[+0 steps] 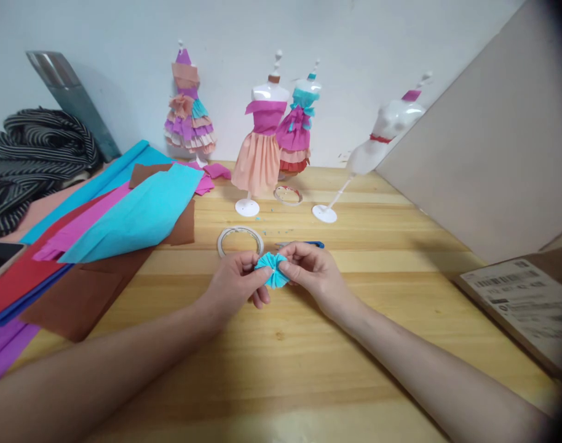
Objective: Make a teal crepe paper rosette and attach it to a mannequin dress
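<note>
Between my two hands is a small round rosette of pleated turquoise crepe paper (276,278), its folds fanning out from the centre. My left hand (241,277) pinches its left side between thumb and fingers. On the right edge, my right hand (311,271) grips it the same way. Just behind my left hand lies a roll of double-sided tape (221,243). Blue-handled scissors or a cutter (314,244), partly hidden, lie behind my right hand.
Small mannequins in paper dresses (260,160) stand along the wall, with a bare, leaning mannequin (366,157) at right. Coloured crepe sheets (138,209) cover the left side, beside striped cloth (36,154). A second tape ring (300,198) and a cardboard box (516,307) are also present.
</note>
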`<state>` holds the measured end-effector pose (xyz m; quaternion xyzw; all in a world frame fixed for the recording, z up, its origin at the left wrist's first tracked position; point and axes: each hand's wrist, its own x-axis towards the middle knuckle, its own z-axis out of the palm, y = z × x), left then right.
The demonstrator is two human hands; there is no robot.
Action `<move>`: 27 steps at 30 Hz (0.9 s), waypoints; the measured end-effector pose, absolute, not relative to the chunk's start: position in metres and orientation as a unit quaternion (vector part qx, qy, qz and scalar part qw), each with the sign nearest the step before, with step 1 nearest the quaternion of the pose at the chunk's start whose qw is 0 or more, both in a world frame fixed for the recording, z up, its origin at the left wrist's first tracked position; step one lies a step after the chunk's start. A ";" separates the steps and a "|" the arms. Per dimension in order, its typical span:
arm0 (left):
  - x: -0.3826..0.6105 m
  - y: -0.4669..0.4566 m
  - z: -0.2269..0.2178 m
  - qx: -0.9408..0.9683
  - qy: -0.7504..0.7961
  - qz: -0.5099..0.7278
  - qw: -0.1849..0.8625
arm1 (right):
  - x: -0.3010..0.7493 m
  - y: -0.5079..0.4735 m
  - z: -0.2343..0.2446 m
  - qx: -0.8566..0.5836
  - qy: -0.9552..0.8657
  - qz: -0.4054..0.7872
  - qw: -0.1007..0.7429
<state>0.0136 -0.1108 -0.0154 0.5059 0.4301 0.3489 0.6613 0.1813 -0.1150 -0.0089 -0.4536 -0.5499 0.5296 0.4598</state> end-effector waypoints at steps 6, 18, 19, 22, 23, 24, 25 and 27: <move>0.013 -0.111 -0.014 0.496 0.434 0.353 0.664 | 0.185 -0.114 -0.007 -0.440 -0.554 0.533 0.463; 0.009 -0.110 -0.022 0.488 0.396 0.377 0.680 | 0.183 -0.113 -0.007 -0.472 -0.566 0.513 0.441; 0.010 -0.110 -0.021 0.493 0.399 0.377 0.675 | 0.182 -0.114 -0.007 -0.471 -0.567 0.511 0.442; 0.012 -0.111 -0.018 0.498 0.410 0.376 0.665 | 0.182 -0.115 -0.008 -0.467 -0.576 0.510 0.436; 0.013 -0.111 -0.017 0.496 0.412 0.374 0.667 | 0.182 -0.116 -0.008 -0.466 -0.580 0.510 0.432; 0.013 -0.111 -0.017 0.494 0.413 0.372 0.669 | 0.182 -0.116 -0.008 -0.465 -0.583 0.509 0.430; 0.014 -0.111 -0.016 0.494 0.414 0.367 0.671 | 0.182 -0.116 -0.008 -0.465 -0.586 0.507 0.428; 0.014 -0.111 -0.016 0.497 0.414 0.358 0.673 | 0.182 -0.116 -0.009 -0.466 -0.591 0.501 0.427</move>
